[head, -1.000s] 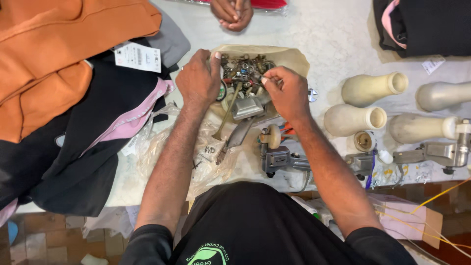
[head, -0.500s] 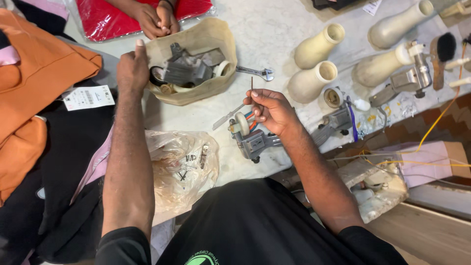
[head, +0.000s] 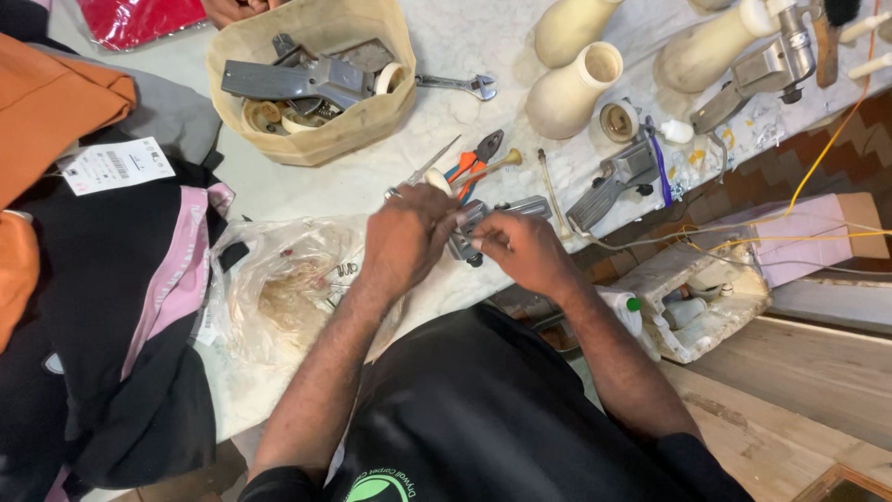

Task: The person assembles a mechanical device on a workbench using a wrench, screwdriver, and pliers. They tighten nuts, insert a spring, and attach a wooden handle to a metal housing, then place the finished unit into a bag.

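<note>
My left hand (head: 405, 240) and my right hand (head: 522, 251) meet over a small grey metal fitting (head: 465, 244) at the table's near edge. Both hands grip it from either side, fingers curled around it. Just behind my hands lie orange-handled pliers (head: 476, 158) and a thin metal blade (head: 429, 167). A crumpled clear plastic bag (head: 288, 288) lies to the left of my left hand. What my right fingertips pinch is too small to tell.
A tan tub (head: 316, 112) of metal parts and tape rolls stands behind, a wrench (head: 457, 85) beside it. Cream vases (head: 574, 89) and grey metal fixtures (head: 615, 182) sit right. Clothes (head: 102, 279) cover the left. Another person's hand (head: 232, 9) is at the far edge.
My left hand has left the tub and come down to join my right hand on the metal fitting. The view has shifted toward the near table edge.
</note>
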Demonstrator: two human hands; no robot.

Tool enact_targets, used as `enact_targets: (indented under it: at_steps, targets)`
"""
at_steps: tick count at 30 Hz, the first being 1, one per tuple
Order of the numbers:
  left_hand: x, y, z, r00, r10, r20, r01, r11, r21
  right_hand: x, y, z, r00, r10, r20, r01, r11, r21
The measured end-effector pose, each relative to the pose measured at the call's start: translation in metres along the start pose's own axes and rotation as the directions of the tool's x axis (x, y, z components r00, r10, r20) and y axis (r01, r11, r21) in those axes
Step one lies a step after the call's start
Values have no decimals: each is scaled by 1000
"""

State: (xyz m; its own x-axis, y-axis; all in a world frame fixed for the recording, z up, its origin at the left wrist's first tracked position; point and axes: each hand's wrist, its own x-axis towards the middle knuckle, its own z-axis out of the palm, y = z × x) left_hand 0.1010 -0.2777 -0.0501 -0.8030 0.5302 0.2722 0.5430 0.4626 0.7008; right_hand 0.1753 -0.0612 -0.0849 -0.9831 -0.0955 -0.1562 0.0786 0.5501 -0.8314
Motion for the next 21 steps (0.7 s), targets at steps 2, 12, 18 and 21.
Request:
enact_targets:
  at_steps: [2, 12, 18, 21]
  targets:
    - [-21, 6, 16, 980, -50, 190, 50, 999, 7, -26, -9, 9, 998, -52, -29, 44, 974, -224]
    - [-90, -40, 58, 931, -231, 282, 265, 960, -87, -22, 3, 40, 973, -207, 107, 226, 948, -225]
    - [-99, -60, 76, 792, -609, -35, 546, 733, -406, 17, 14, 40, 955, -287, -73, 243, 900, -362]
    - [-96, -67, 85, 716, -689, -111, 557, 660, -504, 41, 18, 65, 938, -328, -108, 234, 834, -499]
